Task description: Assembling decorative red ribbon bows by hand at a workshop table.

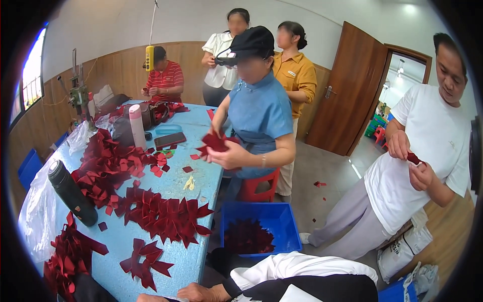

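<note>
My right hand point(202, 292) comes in at the lower edge, by the near edge of the blue table point(181, 267). Its fingers are mostly cut off by the picture's rim. Only a sliver of my left hand point(151, 298) shows beside it, and what either hand holds is hidden. Just beyond them lie a few dark red ribbon bows point(146, 261). A row of overlapping red bows point(168, 214) sits farther up the table. At the near left is another heap of red ribbon pieces point(70, 261).
A dark green thermos point(73, 194) and a pink bottle point(137, 126) stand on the table near a phone point(170, 141). A blue bin point(287, 226) holds red pieces. Across the corner, a person in blue point(261, 108) handles red pieces; another in white point(427, 136) stands right.
</note>
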The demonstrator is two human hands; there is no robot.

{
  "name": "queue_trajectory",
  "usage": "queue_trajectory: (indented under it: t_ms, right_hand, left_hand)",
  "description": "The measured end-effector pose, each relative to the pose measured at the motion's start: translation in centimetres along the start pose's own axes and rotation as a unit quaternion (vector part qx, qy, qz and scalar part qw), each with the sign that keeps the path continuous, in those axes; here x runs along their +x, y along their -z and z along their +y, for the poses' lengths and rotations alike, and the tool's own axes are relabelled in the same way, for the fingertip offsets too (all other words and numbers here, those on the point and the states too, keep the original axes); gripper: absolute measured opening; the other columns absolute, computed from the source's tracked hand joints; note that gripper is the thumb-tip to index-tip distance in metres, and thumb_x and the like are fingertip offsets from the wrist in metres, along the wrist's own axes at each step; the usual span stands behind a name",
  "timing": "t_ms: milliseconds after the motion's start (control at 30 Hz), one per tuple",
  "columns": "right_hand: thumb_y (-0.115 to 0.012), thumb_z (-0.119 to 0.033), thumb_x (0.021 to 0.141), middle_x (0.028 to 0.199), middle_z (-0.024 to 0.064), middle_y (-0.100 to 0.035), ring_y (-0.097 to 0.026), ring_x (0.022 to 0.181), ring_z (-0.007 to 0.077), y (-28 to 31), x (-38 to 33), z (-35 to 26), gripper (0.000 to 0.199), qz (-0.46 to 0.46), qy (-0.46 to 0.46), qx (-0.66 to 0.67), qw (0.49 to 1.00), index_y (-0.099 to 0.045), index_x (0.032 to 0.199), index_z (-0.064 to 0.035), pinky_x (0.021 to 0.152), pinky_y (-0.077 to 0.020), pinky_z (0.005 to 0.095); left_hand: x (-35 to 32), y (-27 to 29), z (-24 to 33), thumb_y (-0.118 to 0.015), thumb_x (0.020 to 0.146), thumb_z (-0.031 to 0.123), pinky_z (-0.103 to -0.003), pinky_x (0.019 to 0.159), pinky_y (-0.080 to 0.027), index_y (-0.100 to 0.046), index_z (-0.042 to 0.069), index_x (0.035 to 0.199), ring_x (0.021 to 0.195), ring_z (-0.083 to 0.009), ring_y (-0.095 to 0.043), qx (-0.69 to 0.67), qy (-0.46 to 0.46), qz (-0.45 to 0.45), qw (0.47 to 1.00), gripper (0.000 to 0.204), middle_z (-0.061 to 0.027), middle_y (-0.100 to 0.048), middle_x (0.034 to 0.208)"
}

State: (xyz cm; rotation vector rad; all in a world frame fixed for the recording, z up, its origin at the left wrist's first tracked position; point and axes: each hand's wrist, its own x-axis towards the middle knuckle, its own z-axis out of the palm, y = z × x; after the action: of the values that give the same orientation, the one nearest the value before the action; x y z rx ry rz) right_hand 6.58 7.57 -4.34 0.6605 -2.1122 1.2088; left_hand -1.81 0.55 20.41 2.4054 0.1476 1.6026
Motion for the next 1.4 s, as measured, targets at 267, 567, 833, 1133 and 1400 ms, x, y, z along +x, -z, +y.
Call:
queue_trajectory:
  t_ms: [267, 567, 833, 1133, 1400]
  right_hand:
    - [-0.057, -0.017, 0.078, 0.064, 0.011, -0.049, -0.052, 0.055, 0.0327, -0.6, -0.6, 1.5, 0.015, -0.024, 0.02, 0.005, 0.999, -0.05, 0.069, -0.0066, 0.048, -0.0403, 0.0397]
    - [-0.058, -0.018, 0.077, 0.066, 0.0108, -0.05, -0.052, 0.057, 0.0328, -0.5, -1.3, 1.6, 0.015, -0.038, 0.016, 0.007, 0.999, -0.05, 0.071, -0.0064, 0.049, -0.0411, 0.0402]
    - [-0.057, -0.014, 0.076, 0.065, 0.0151, -0.048, -0.051, 0.061, 0.0354, -1.2, -1.5, 1.7, 0.017, -0.024, -0.036, 0.083, 0.996, -0.049, 0.075, 0.0003, 0.05, -0.0403, 0.0399]
    - [-0.058, -0.01, 0.071, 0.067, 0.016, -0.049, -0.051, 0.062, 0.0359, -1.2, -1.2, 1.7, 0.016, -0.024, -0.041, 0.063, 0.997, -0.048, 0.075, 0.0016, 0.051, -0.0406, 0.0398]
    - [-0.057, -0.008, 0.069, 0.068, 0.0161, -0.049, -0.051, 0.063, 0.0357, -1.0, -1.2, 1.7, 0.015, -0.038, -0.038, 0.053, 0.997, -0.048, 0.075, 0.0022, 0.051, -0.041, 0.0398]
  left_hand:
    - [-0.3, -0.2, -0.2, -0.048, 0.075, -0.004, -0.031, 0.045, -0.043, -0.052, -0.004, 0.064, 0.047, -0.0227, -0.052, -0.018, -0.026, 0.027, 0.999, 0.011, -0.0143, -0.054, 0.059]
    - [-0.5, -0.8, -0.5, -0.047, 0.073, -0.005, -0.03, 0.043, -0.042, -0.05, -0.003, 0.059, 0.045, -0.0219, -0.05, -0.035, -0.047, 0.069, 0.996, 0.014, -0.0139, -0.052, 0.056]
    - [-1.0, -0.8, -0.2, -0.044, 0.072, -0.008, -0.029, 0.039, -0.036, -0.043, -0.001, 0.051, 0.04, -0.0205, -0.043, -0.075, -0.074, 0.121, 0.987, 0.023, -0.0116, -0.044, 0.05]
    - [-1.7, -0.6, 0.8, -0.039, 0.071, -0.012, -0.028, 0.035, -0.027, -0.032, 0.004, 0.045, 0.035, -0.0168, -0.032, -0.131, -0.113, 0.146, 0.974, 0.031, -0.0075, -0.034, 0.045]
    - [-1.7, -0.4, 1.1, -0.038, 0.072, -0.012, -0.028, 0.035, -0.027, -0.031, 0.005, 0.045, 0.034, -0.0162, -0.032, -0.138, -0.125, 0.15, 0.971, 0.032, -0.0065, -0.033, 0.045]
